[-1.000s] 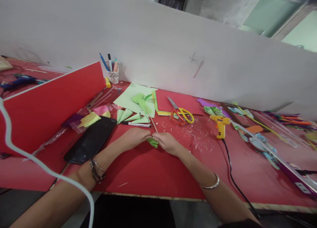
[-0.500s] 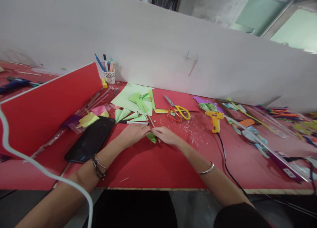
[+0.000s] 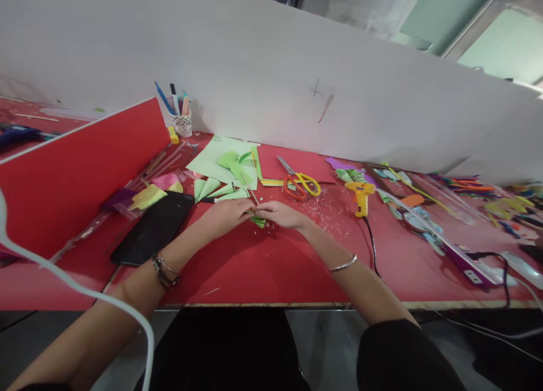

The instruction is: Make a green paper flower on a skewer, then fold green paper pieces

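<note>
My left hand [image 3: 232, 214] and my right hand [image 3: 278, 214] meet over the middle of the red table [image 3: 263, 272], fingertips pinched together. Between them runs a thin wooden stick [image 3: 254, 196], slanting up and away toward the green paper pieces. A folded green paper piece [image 3: 258, 222] with dark lines pokes out below my fingers; how it joins the stick is hidden. Just beyond my left hand lie several light-green paper cones [image 3: 206, 188] and a pen, partly covered by the hand. Cut green paper [image 3: 234, 163] rests on a pale green sheet [image 3: 206, 163].
Scissors [image 3: 303, 183] lie beside red sheets [image 3: 280, 163]. A yellow glue gun [image 3: 360, 196] stands to the right, its black cord trailing forward. On the left are a black phone [image 3: 155, 230], a red board [image 3: 93, 176] and a pen cup [image 3: 183, 124]. A white cable [image 3: 85, 286] crosses the lower left.
The view has tipped and shifted slightly. My hands stay together on the stick, with the right fingers now closer to the left fingertips. The green paper below them shows a little less.
</note>
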`<state>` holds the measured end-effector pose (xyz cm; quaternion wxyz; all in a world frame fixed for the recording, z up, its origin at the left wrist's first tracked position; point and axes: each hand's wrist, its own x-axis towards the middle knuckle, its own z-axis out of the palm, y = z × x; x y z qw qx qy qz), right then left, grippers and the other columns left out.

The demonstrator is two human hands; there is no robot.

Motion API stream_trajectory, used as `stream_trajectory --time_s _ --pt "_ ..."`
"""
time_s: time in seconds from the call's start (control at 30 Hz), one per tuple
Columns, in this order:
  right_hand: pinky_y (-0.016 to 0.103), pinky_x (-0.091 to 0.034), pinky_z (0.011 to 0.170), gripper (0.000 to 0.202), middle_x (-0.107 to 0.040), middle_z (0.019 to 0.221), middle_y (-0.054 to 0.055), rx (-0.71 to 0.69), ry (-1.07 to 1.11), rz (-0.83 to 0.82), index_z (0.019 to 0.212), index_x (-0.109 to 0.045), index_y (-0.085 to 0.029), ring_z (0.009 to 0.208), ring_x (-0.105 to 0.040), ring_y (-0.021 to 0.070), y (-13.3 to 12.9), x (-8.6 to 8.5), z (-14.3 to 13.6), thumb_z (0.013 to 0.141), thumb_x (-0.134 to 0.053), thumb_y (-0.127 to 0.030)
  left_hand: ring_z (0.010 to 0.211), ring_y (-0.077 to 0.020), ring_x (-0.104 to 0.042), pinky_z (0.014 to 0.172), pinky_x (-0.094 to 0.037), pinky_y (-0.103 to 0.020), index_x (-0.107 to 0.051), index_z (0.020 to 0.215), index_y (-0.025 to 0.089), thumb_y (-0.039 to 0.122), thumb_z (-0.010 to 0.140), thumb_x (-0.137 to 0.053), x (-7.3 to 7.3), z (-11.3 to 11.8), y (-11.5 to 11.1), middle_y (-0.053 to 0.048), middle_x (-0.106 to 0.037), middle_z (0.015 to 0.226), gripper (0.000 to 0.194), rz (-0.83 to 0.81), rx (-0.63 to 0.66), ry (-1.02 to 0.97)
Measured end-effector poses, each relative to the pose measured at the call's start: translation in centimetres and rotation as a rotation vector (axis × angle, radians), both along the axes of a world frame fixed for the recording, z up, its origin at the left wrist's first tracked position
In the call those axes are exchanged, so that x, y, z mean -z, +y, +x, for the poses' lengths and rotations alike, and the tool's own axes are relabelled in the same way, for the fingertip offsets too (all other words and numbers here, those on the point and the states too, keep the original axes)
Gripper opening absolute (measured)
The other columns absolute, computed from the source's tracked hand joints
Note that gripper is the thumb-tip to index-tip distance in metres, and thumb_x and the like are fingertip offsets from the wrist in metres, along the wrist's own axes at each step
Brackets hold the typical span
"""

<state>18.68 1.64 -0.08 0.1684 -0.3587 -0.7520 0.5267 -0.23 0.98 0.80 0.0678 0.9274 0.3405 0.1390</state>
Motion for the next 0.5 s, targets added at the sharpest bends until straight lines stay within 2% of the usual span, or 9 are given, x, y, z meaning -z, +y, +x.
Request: stream_trajectory --time_s 0.13,0.2,0.3,0.4,0.5 --pt "0.020 -0.037 0.055 0.025 -0.048 0.062 -0.002 0.040 0.023 0.122 0.074 -0.053 -0.013 0.056 -0.044 0.0072 0.3 -0.8 -0.6 0.082 -0.043 -0.034 0.075 -0.0171 -0.056 0.065 -0.040 -0.026 -0.054 0.090 0.015 0.029 0.083 -0.043 -0.9 -0.4 0.8 -0.005 -0.062 0.083 0.018 -0.128 -0.038 -0.112" --pt "0.020 -0.037 0.055 0.022 -0.047 0.063 -0.003 0.075 0.040 0.172 0.076 -0.053 -0.013 0.057 -0.044 0.0071 0.8 -2.0 -0.9 0.082 -0.043 -0.032 0.071 -0.0150 -0.056 0.063 -0.040 -0.025 -0.054 0.090 0.016 0.030 0.083 -0.044 -2.1 -0.4 1.2 -0.003 -0.061 0.080 0.018 -0.162 -0.042 -0.210" --pt "0.019 -0.036 0.055 0.022 -0.044 0.061 -0.004 0.157 0.139 0.301 0.070 -0.051 -0.015 0.055 -0.042 0.0062 2.0 -4.6 -1.0 0.082 -0.045 -0.032 0.058 -0.0103 -0.054 0.054 -0.040 -0.021 -0.044 0.107 0.016 0.031 0.082 -0.046 -4.6 -0.1 1.7 -0.001 -0.057 0.076 0.029 -0.222 -0.104 -0.476" --pt "0.020 -0.037 0.055 0.024 -0.045 0.062 -0.003 0.341 0.355 0.413 0.072 -0.050 -0.016 0.054 -0.043 0.0059 3.2 -7.9 0.0 0.085 -0.040 -0.034 0.053 -0.0065 -0.052 0.049 -0.040 -0.019 -0.037 0.110 0.016 0.025 0.083 -0.040 -6.4 0.3 2.0 0.000 -0.053 0.078 0.029 -0.307 -0.107 -0.792" --pt "0.020 -0.037 0.053 0.026 -0.049 0.067 -0.002 0.633 0.641 0.468 0.078 -0.050 -0.019 0.052 -0.043 0.0056 3.5 -11.5 2.8 0.089 -0.026 -0.026 0.051 -0.0056 -0.049 0.051 -0.041 -0.019 -0.042 0.101 0.015 0.022 0.083 -0.038 -6.1 0.5 1.9 0.002 -0.051 0.070 0.020 -0.412 -0.065 -0.863"
